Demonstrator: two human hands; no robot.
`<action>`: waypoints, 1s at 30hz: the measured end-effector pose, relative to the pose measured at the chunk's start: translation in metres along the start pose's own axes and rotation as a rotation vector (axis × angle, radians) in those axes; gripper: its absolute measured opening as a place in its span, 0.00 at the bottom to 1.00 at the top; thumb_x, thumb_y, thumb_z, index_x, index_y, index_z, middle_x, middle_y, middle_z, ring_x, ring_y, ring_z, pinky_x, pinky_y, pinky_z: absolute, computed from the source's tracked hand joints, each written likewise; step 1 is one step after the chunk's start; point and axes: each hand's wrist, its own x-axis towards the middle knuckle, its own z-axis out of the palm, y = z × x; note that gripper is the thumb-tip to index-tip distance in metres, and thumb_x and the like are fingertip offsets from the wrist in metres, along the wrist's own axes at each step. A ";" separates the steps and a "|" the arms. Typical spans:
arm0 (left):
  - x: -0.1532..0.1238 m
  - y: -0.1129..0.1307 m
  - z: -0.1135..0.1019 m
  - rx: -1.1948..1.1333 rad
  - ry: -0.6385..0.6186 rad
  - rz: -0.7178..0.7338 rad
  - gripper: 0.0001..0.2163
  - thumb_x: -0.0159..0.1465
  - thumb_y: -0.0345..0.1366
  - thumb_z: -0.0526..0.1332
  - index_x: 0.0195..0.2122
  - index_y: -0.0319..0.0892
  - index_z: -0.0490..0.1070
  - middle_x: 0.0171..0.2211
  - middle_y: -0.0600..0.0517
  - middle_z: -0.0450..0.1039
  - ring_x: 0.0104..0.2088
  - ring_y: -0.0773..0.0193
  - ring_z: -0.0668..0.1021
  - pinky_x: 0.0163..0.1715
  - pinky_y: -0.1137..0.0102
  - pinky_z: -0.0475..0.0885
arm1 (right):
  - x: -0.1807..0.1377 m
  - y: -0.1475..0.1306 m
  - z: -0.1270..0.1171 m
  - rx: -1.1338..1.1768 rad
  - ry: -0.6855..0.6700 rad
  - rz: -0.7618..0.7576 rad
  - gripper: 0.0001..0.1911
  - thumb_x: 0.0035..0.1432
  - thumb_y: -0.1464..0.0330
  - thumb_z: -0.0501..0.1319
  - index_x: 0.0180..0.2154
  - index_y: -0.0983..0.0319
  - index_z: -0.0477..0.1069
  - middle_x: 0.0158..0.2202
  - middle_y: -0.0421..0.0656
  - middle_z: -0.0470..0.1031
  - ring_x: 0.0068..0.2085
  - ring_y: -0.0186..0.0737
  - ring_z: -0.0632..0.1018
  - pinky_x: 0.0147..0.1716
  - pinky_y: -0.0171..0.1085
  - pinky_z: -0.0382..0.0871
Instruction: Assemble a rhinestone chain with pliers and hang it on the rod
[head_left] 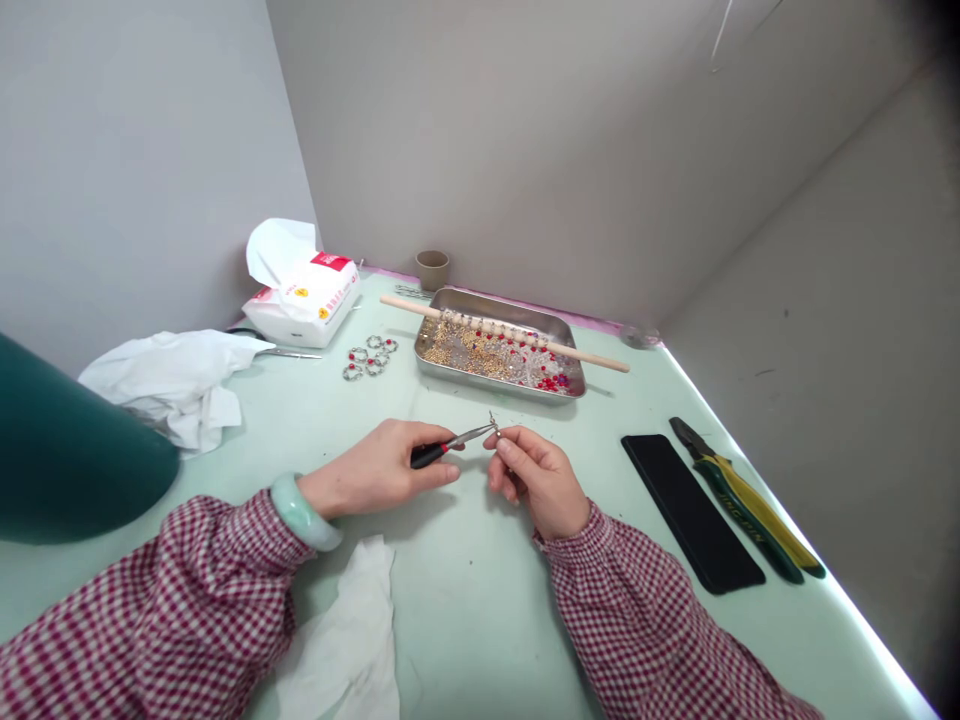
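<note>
My left hand point(379, 470) is closed round small pliers point(450, 444) with black and red handles. Their thin jaws point right and meet a tiny metal piece point(495, 428). My right hand point(534, 472) pinches that piece between thumb and fingertips. Both hands hover just above the pale green table point(465, 600), in front of a metal tray point(501, 348) full of gold, red and clear beads. A wooden stick point(592, 356) with beaded rings on it lies across the tray. Several finished beaded rings point(369, 356) lie left of the tray.
A tissue pack point(307, 295), white cloth point(176, 378) and small cup point(433, 268) sit at the back left. A black flat case point(690, 510) and green-yellow pliers point(746, 500) lie to the right. Crumpled tissue point(352, 640) lies near me. A dark green object point(67, 450) stands at far left.
</note>
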 end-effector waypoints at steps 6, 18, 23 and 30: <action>0.000 -0.001 0.001 -0.010 -0.001 0.009 0.14 0.61 0.42 0.54 0.40 0.38 0.72 0.26 0.54 0.67 0.26 0.67 0.66 0.26 0.73 0.58 | 0.001 0.000 0.000 0.020 0.008 -0.012 0.10 0.56 0.61 0.57 0.34 0.62 0.68 0.19 0.37 0.71 0.16 0.27 0.64 0.15 0.27 0.54; 0.000 0.000 0.001 -0.021 0.000 0.007 0.14 0.60 0.42 0.54 0.38 0.37 0.72 0.27 0.52 0.68 0.26 0.67 0.66 0.26 0.73 0.58 | 0.001 -0.001 0.005 -0.026 0.027 -0.019 0.11 0.55 0.61 0.57 0.34 0.62 0.67 0.19 0.37 0.71 0.16 0.27 0.64 0.15 0.28 0.54; -0.001 0.001 0.001 -0.011 0.007 0.006 0.15 0.60 0.42 0.55 0.39 0.38 0.72 0.27 0.52 0.69 0.27 0.67 0.67 0.27 0.73 0.59 | 0.001 0.001 0.004 -0.024 0.014 -0.026 0.11 0.56 0.61 0.56 0.34 0.63 0.67 0.19 0.37 0.71 0.16 0.26 0.64 0.15 0.27 0.53; -0.001 0.001 0.001 -0.024 0.013 0.013 0.14 0.59 0.43 0.55 0.36 0.37 0.73 0.28 0.52 0.70 0.27 0.66 0.68 0.28 0.72 0.59 | -0.001 -0.001 0.004 -0.092 -0.030 -0.027 0.11 0.57 0.61 0.55 0.34 0.63 0.67 0.18 0.37 0.71 0.16 0.27 0.64 0.16 0.28 0.54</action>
